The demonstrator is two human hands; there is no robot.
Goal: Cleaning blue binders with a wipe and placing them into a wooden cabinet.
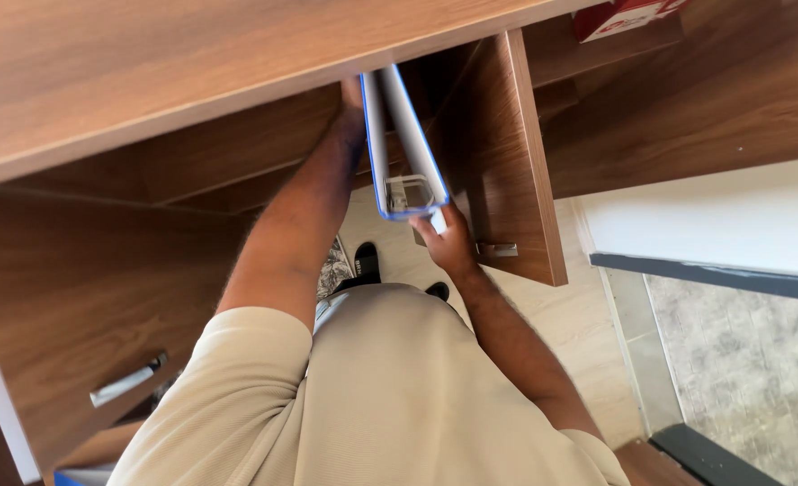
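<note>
Both hands steady a grey, blue-edged lever-arch binder (403, 148) under the brown wooden desk (129, 81).
Left hand (352, 112) clasps its 9 o'clock face; right hand (448, 241) pinches the 6 o'clock corner; best kept upright, clear of the open wooden cabinet door (511, 153).

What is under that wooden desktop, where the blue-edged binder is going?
Under the desktop, a blue-edged binder stands between the left hand and right hand, beside an open cabinet door. The desktop hides the binder's far end and the compartment's interior.

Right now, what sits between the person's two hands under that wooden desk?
In the head view, a white binder with blue edging stands between them: the left hand reaches along its far side, and the right hand grips its near lower end.
</note>
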